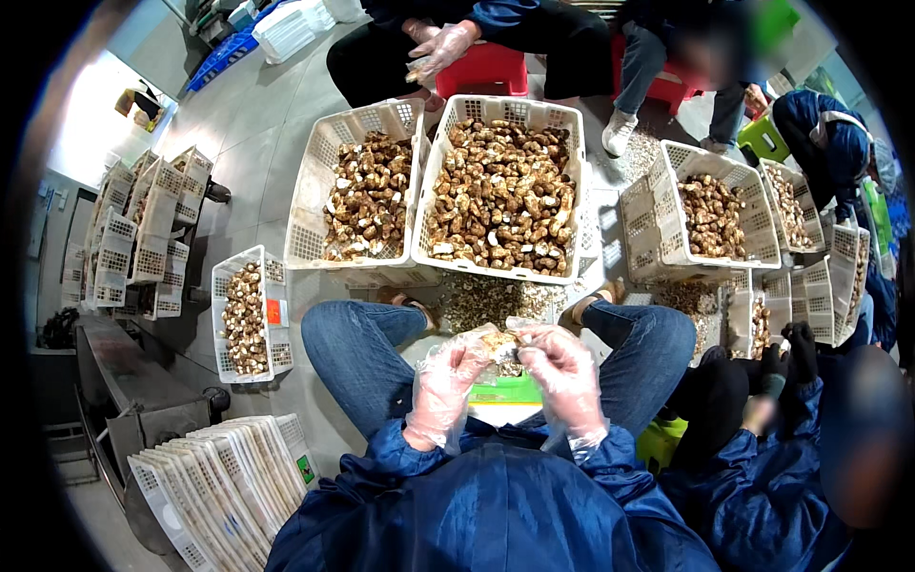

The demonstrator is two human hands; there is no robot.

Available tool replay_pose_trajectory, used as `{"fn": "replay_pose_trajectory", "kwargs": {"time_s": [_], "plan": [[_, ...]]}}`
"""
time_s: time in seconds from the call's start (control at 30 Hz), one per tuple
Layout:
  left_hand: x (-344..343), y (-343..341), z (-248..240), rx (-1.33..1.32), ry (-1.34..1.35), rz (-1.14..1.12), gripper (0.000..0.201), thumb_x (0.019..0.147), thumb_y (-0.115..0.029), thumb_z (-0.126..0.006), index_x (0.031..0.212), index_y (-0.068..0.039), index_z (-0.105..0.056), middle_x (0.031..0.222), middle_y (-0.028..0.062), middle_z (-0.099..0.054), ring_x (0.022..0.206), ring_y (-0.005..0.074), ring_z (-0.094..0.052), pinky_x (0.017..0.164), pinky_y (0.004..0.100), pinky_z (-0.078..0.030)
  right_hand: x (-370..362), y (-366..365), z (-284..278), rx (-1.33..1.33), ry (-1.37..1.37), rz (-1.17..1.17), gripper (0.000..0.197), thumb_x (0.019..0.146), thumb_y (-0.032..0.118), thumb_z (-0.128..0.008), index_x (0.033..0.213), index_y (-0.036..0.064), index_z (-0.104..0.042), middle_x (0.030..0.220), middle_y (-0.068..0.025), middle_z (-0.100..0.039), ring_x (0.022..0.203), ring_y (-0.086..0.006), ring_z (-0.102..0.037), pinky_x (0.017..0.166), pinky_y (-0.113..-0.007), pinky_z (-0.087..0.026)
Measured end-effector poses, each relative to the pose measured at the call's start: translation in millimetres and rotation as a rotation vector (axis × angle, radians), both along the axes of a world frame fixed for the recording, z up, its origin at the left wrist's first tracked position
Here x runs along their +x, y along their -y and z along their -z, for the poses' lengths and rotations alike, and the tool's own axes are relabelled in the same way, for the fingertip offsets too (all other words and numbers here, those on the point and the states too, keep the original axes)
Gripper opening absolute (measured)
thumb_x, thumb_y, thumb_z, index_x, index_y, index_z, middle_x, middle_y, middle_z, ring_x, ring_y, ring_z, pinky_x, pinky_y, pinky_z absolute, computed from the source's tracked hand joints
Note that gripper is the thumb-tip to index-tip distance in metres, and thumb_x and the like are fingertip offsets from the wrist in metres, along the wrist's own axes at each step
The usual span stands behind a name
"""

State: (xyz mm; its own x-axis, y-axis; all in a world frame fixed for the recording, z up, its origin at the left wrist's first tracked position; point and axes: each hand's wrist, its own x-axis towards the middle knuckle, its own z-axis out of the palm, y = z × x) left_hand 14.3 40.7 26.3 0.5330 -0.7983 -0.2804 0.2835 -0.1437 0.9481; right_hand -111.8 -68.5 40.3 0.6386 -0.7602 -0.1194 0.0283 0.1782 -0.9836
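Observation:
Between my hands, above my lap, is a small brown-and-white mushroom (pixel 498 341). My left hand (pixel 448 381), in a clear plastic glove, is closed on it with thumb and fingers. My right hand (pixel 569 377), gloved the same way, is pinched at the mushroom's right side; what its fingertips hold, if anything, is too small to make out. Past my knees stand two white perforated crates: the left crate (pixel 303 205) is partly filled with mushrooms, the right crate (pixel 579 157) is heaped with them. Trimmed bits (pixel 477 297) litter the floor below.
A smaller mushroom crate (pixel 221 355) stands to my left, near stacked empty crates (pixel 214 477) and a metal cart (pixel 133 367). More crates (pixel 658 224) stand at the right. Co-workers sit opposite and close on my right; one across has gloved hands (pixel 446 46). A green-and-white thing (pixel 505 391) is under my hands.

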Motion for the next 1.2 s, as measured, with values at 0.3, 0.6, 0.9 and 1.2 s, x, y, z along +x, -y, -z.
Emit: {"fn": "replay_pose_trajectory", "kwargs": {"time_s": [0.3, 0.6, 0.9, 1.2], "plan": [[1, -4, -4, -0.082, 0.464, 0.006, 0.037, 0.086, -0.018, -0.068, 0.116, 0.003, -0.060, 0.102, 0.0163, -0.067, 0.091, 0.0224, -0.065, 0.082, 0.0317, -0.049, 1, -7, -4, -0.109, -0.057, 0.017, 0.009, 0.080, -0.002, -0.064, 0.088, -0.0038, -0.063, 0.096, -0.0119, -0.064, 0.086, -0.0167, -0.061, 0.077, -0.028, -0.049], [1, -2, -25, -0.074, 0.593, 0.064, 0.038, 0.086, -0.017, -0.067, 0.116, 0.004, -0.059, 0.104, 0.0160, -0.067, 0.092, 0.0210, -0.064, 0.081, 0.0313, -0.049, 3, -12, -11, 0.103, 0.047, 0.120, 0.007, 0.084, 0.000, -0.062, 0.088, -0.0044, -0.065, 0.095, -0.0072, -0.064, 0.086, -0.0109, -0.058, 0.077, -0.025, -0.047], [-2, -3, -17, -0.084, 0.552, 0.035, 0.036, 0.085, -0.016, -0.068, 0.116, 0.002, -0.060, 0.108, 0.0154, -0.066, 0.095, 0.0222, -0.064, 0.084, 0.0318, -0.048, -2, -8, -7, 0.123, 0.048, 0.054, 0.005, 0.084, -0.001, -0.060, 0.087, -0.0032, -0.063, 0.098, -0.0076, -0.064, 0.086, -0.0099, -0.057, 0.076, -0.024, -0.046], [-3, -7, -17, -0.052, 0.650, 0.071, 0.035, 0.088, -0.018, -0.066, 0.113, 0.005, -0.059, 0.107, 0.0144, -0.064, 0.098, 0.0195, -0.061, 0.087, 0.0317, -0.047, 1, -11, -18, 0.231, 0.045, 0.099, 0.005, 0.084, 0.000, -0.058, 0.081, -0.0018, -0.062, 0.099, -0.0079, -0.061, 0.089, -0.0105, -0.055, 0.080, -0.025, -0.043]]}}
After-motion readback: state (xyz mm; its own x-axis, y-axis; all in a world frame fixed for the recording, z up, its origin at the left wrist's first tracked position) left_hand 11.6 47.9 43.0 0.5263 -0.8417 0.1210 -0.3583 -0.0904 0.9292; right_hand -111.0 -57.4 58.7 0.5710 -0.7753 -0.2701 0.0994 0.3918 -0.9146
